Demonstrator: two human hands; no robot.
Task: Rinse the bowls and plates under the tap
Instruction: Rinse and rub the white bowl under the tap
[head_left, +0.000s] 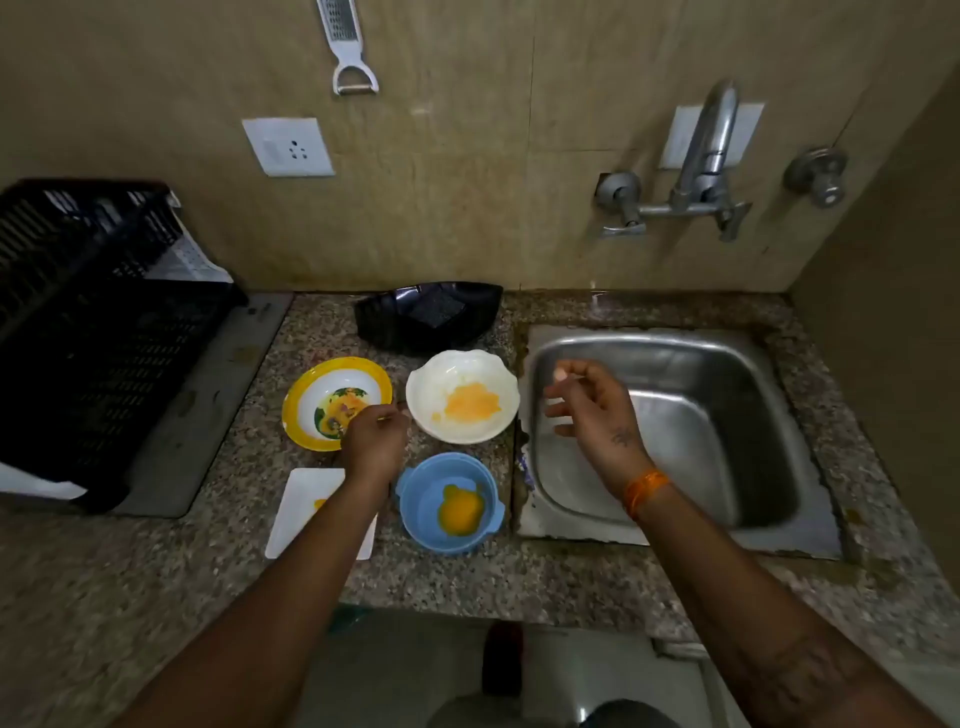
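Blue bowl (449, 503): nearest dish to you, just left of the sink (670, 441), mouth up, a yellow smear in its bottom; its small handles stick out left and right.
White plate (304, 512): rectangular, flat on the counter (156, 571) further left of the sink than the blue bowl, long axis running away from you; your left forearm crosses it.
Left hand (375, 439): yours, hovering between the yellow bowl and the white bowl, left of the sink; whether its fingers are curled or holding anything you cannot tell from here.
Right hand (595, 410): over the sink's left part, fingers spread apart and loose, holding nothing.
Yellow bowl (332, 402): well left of the sink, upright, printed picture inside.
White bowl (462, 396): just left of the sink's rim, upright, orange residue in the middle.
Tap (709, 150): on the wall behind the sink, its spout arching toward you.
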